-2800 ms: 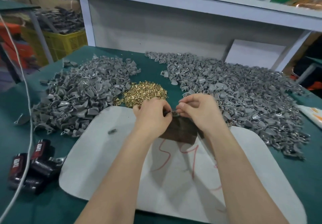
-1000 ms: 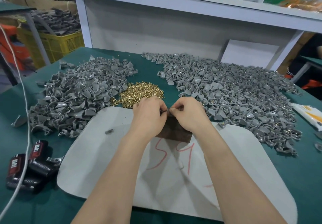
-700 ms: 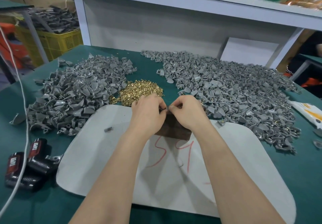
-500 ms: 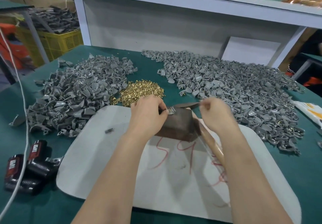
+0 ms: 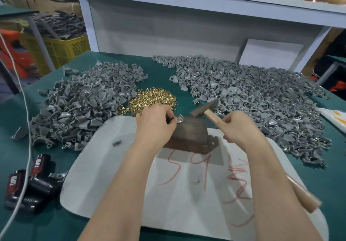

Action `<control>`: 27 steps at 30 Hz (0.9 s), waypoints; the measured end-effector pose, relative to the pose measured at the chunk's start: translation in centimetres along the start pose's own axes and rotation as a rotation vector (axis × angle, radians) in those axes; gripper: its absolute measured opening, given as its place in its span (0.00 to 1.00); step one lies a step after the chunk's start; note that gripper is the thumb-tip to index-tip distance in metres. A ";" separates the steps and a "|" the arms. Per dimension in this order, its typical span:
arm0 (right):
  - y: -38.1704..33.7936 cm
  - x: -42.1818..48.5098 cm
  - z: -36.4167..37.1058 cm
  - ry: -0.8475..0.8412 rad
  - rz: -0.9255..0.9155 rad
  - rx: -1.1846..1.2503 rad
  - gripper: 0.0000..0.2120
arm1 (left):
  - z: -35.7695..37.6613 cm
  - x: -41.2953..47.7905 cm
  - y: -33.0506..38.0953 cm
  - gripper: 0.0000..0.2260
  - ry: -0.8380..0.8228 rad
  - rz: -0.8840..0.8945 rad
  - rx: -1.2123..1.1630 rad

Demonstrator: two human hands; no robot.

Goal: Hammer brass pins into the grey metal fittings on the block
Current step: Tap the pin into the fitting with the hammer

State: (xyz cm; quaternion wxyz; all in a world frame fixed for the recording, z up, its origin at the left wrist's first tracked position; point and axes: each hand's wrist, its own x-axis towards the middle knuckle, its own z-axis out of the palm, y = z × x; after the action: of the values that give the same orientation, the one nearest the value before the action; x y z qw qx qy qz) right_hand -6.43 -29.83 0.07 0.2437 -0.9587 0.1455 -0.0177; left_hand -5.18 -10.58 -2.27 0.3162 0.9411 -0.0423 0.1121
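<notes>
— Pinching what, left hand [image 5: 155, 122]?
— Small grey metal fitting [image 5: 180, 123], brass pin [image 5: 178, 117] showing at its top, on the dark rusty-brown block [image 5: 189, 134], frame centre.
— Right hand [image 5: 241, 128]?
— Fingers wrapped round the wooden-handled hammer [image 5: 205, 107], head just right of the pin. Recommended: short square taps, fingertips low, fitting flat.

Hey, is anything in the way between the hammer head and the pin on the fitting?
Nothing visible. The hammer head hangs right of the brass pin with open air between; the left hand pinches the grey fitting just beside it.
</notes>
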 end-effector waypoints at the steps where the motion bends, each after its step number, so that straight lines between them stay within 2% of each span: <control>1: 0.0 -0.1 -0.3 0.082 -0.027 -0.009 0.17 | 0.0 0.0 0.0 0.03 -0.001 0.001 0.004; 3: -0.2 -0.3 -1.1 0.194 -0.107 0.053 0.12 | 0.0 0.1 0.0 0.03 0.000 0.008 0.005; 6: -1.4 -1.3 -2.1 0.091 -0.264 0.273 0.04 | 0.0 0.1 0.0 0.04 0.011 0.033 -0.017; 8: -1.9 -1.9 -1.8 0.043 -0.367 0.244 0.10 | 0.0 0.1 -0.1 0.05 0.020 0.038 -0.043; 11: -2.4 -2.7 -1.2 0.124 -0.499 0.153 0.24 | 0.0 0.1 -0.2 0.04 0.049 0.028 -0.057; 14: -2.8 -4.1 -0.8 0.237 -0.634 0.333 0.25 | 0.1 0.2 -0.1 0.05 0.055 0.005 -0.087; 15: -2.7 -4.3 -0.7 0.229 -0.657 0.320 0.25 | 0.2 0.2 -0.1 0.05 0.051 -0.004 -0.096; 18: -2.4 -4.4 -0.1 0.014 -0.651 0.015 0.25 | 0.2 0.2 -0.2 0.04 0.061 0.002 -0.104; 19: -2.2 -4.3 -0.2 -0.011 -0.634 0.016 0.25 | 0.2 0.1 -0.2 0.04 0.063 0.005 -0.102; 22: -2.8 -4.4 -0.8 0.160 -0.658 0.260 0.25 | 0.2 0.1 -0.2 0.05 0.069 0.006 -0.110; 24: -3.1 -4.3 -0.8 0.244 -0.655 0.262 0.24 | 0.2 0.2 -0.2 0.06 0.061 -0.002 -0.108; 27: -2.6 -4.5 0.2 0.037 -0.590 -0.005 0.24 | 0.1 0.1 -0.3 0.06 0.056 0.017 -0.090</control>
State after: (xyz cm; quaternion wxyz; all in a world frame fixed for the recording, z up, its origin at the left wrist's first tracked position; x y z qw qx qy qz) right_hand -9.99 -26.26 1.34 0.2229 -0.9597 -0.1351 -0.1050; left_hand -4.99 -10.44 -2.45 0.3585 0.9219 -0.0466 0.1392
